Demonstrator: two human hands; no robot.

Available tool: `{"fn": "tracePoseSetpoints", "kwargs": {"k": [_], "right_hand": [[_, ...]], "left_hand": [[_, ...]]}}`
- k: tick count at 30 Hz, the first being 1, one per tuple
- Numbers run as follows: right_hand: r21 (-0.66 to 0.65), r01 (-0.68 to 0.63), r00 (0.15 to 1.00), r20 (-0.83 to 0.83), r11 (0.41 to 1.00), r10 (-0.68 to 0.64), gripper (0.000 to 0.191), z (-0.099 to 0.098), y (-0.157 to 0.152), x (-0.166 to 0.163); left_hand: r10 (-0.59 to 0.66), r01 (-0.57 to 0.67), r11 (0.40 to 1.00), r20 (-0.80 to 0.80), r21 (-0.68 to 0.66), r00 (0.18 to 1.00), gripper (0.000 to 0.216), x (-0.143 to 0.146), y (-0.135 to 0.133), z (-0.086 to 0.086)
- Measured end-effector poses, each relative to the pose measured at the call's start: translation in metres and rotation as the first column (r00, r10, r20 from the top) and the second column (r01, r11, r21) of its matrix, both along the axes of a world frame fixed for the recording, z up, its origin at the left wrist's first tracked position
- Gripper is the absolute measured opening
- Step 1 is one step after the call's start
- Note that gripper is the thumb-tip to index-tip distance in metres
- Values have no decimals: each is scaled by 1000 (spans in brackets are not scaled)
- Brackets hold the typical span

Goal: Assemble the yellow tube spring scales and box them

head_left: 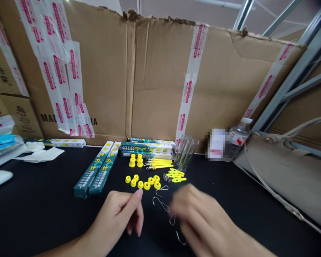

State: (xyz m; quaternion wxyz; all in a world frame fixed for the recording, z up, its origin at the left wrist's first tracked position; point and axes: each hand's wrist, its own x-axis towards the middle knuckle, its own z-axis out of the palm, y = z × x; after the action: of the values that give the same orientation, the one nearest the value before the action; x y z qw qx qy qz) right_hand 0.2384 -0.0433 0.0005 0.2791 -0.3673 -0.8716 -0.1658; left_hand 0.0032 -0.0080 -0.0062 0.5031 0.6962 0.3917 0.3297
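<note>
At lower centre, the left hand [121, 212] is loosely curled, visibly holding nothing; bent silvery wire hooks [164, 206] lie beside the blurred right hand [200, 214], whose grip I cannot tell. Left of centre, slim green-and-white cardboard boxes [96, 171] read "力计"; the brown cardboard panel [160, 78] behind shows "MAD".

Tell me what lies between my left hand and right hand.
In the head view, bent wire hooks lie on the black tabletop between the left hand and right hand, nearer the right.
</note>
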Motion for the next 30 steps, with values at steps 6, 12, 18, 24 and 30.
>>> {"fn": "tracePoseSetpoints", "kwargs": {"k": [6,12,18,24,30], "right_hand": [[-48,153,986,72,987,-149,12,11,88,-11],[9,223,940,261,975,-218,8,1,106,-21],[100,197,940,263,975,-217,8,3,104,-25],[167,44,998,43,985,-52,11,18,87,-27],[191,-218,973,-35,957,229,17,19,32,-42]], "left_hand": [[94,-75,974,81,-212,992,67,0,4,5],[89,-58,963,108,-264,990,64,-1,7,2],[103,-68,956,108,-286,989,63,-3,10,1],[130,-78,974,239,-215,962,47,-2,11,-3],[-3,82,975,359,-206,933,62,1,9,-6]]}}
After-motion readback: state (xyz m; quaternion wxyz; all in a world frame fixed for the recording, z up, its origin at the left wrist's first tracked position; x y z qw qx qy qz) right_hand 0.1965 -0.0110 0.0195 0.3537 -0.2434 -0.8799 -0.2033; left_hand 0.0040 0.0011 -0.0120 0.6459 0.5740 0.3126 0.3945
